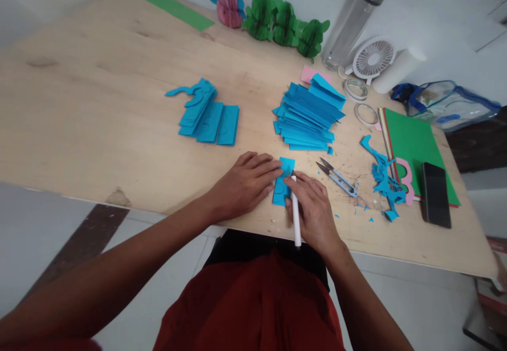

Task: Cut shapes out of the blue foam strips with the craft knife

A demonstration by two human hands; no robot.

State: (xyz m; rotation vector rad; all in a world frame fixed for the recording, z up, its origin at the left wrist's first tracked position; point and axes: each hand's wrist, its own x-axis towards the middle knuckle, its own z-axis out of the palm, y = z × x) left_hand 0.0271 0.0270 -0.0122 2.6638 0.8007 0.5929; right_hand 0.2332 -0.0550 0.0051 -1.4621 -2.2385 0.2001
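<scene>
A small blue paper rectangle (280, 194) with a curved line drawn on it lies near the table's front edge. My left hand (249, 182) rests flat with its fingertips on the paper's left side. On the right, my right hand (311, 203) is closed around a white pen (296, 219), whose dark tip meets the paper's right edge. Beyond the hands is a fanned pile of blue folded strips (304, 116). Several blue pieces with drawn curves (208, 121) lie to the left. Small blue-handled snips (338, 178) sit open just right of my right hand.
Blue scraps (384, 174), a phone (435, 195) and green sheets (412, 139) lie at the right. Tape rolls (366, 114), a small fan (373, 59), a bottle (352, 23) and green paper shapes (284, 22) stand along the back. A green strip (176, 8) lies back left.
</scene>
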